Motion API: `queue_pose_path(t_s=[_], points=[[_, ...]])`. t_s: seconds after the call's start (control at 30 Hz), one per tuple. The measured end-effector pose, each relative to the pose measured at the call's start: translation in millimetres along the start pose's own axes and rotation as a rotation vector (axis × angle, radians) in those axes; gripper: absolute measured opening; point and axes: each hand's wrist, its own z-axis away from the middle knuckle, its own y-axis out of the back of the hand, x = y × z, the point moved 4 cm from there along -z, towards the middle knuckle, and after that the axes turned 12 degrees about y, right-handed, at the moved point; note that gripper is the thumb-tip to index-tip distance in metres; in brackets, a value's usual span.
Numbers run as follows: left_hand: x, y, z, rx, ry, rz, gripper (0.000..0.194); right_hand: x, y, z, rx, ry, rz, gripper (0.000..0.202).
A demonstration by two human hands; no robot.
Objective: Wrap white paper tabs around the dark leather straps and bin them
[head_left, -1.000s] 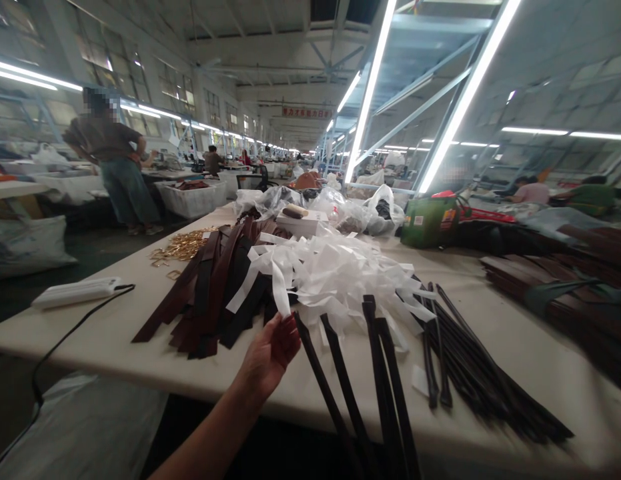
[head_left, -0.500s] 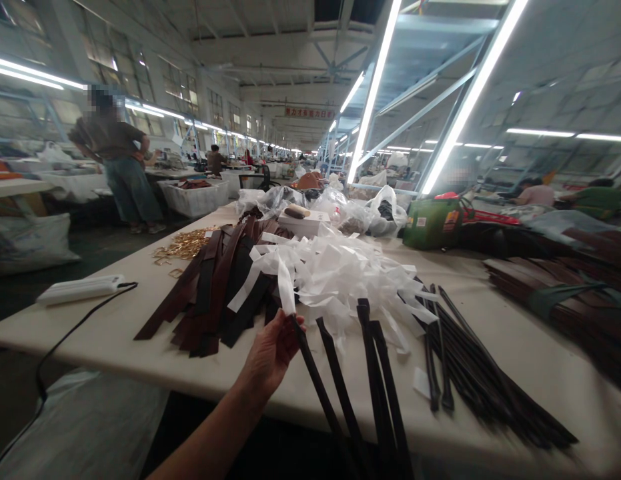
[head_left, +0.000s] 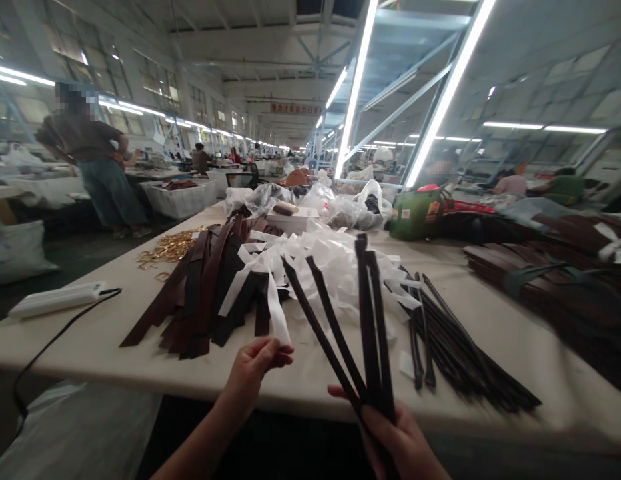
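Near the table's front edge, my left hand (head_left: 255, 367) pinches the lower end of a white strip (head_left: 277, 313) that hangs from the pile. To its right, my right hand (head_left: 397, 437) grips several dark leather straps (head_left: 373, 333), which fan upward with their tips in front of the white strips. Behind them spreads a tangled heap of white strips (head_left: 330, 257). Flat brown and black leather strips (head_left: 205, 293) lie left of the heap. On the right, more narrow dark straps (head_left: 470, 353) rest in a bundle on the table.
Gold metal buckles (head_left: 175, 245) lie at the table's left, behind a white device (head_left: 60, 300) with a black cord. Clear plastic bags (head_left: 330, 203) and a green container (head_left: 415, 215) stand at the back. Stacked brown leather pieces (head_left: 540, 287) occupy the right. A person (head_left: 93, 160) stands at left.
My left hand has moved down and left, away from the strap tip, drawing the white strip with it. My right hand and the straps have risen into view. The camera has turned slightly right.
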Motion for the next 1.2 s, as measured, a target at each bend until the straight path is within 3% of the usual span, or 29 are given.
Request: queue_pose_path(t_s=[0.1, 0.23, 0.47, 0.63, 0.77, 0.9, 1.07, 1.2], points=[[-4.0, 10.3, 8.4, -0.034, -0.024, -0.124, 0.043, -17.5, -18.2, -47.6, -0.093, 0.054, -0.017, 0.070], [-5.1, 15.3, 18.5, -0.071, -0.015, -0.260, 0.043, -19.5, -45.8, -92.1, -0.159, 0.072, -0.064, 0.065], [-4.6, 8.6, 28.7, -0.162, 0.031, -0.459, 0.047, -21.3, -70.2, -115.1, -0.143, 0.136, -0.097, 0.041], [1.0, 5.2, 24.4, -0.146, 0.026, -0.350, 0.048, -29.8, -72.1, -110.2, -0.114, 0.189, -0.026, 0.031], [0.4, -9.0, 15.4, -0.206, 0.102, -0.155, 0.044, -29.7, -70.1, -108.2, -0.096, 0.211, 0.026, 0.028], [-1.0, -11.7, 3.8, -0.058, 0.237, 0.264, 0.036, -40.2, -54.3, -95.1, -0.017, 0.239, 0.091, 0.035], [22.0, 0.2, -7.9, 0.109, 0.239, 0.608, 0.012, -48.6, -26.2, -47.0, 0.030, 0.131, 0.100, 0.045], [44.8, 6.7, -14.2, 0.134, 0.229, 0.800, 0.018, -17.2, -4.8, 6.0, 0.110, -0.107, -0.043, 0.052]])
